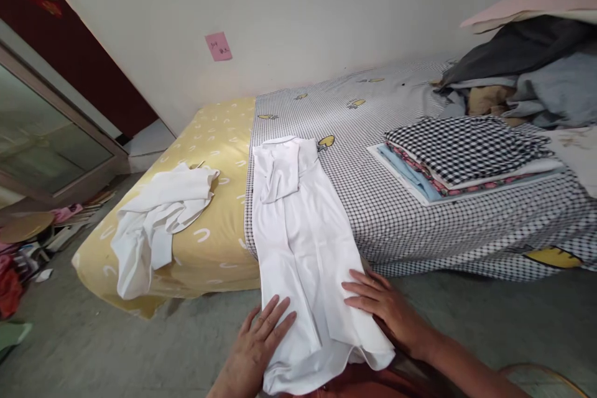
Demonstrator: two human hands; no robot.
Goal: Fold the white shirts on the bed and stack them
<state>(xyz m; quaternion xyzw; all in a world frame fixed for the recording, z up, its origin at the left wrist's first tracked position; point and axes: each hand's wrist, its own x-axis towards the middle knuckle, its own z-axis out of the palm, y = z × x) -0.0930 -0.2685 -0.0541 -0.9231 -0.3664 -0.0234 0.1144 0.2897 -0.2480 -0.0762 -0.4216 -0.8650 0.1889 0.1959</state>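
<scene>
A white shirt [298, 230] lies in a long, narrow shape, its upper end on the checked bed cover and its lower end hanging past the bed edge toward my body. One sleeve [282, 171] is folded over near the collar end. My left hand [259, 342] rests on the lower left edge with fingers stretched over the cloth. On the opposite edge, a little higher, my right hand [389, 305] lies with its fingers extended across the fabric; its thumb is hidden. Another white garment [161, 211] lies crumpled on the yellow sheet to the left.
A stack of folded clothes [466, 155], with a black-and-white checked piece on top, sits on the bed at right. Behind it rises a loose heap of clothes [527, 68]. Assorted items [35, 249] lie on the floor at left, near a glass-panelled door [51, 124].
</scene>
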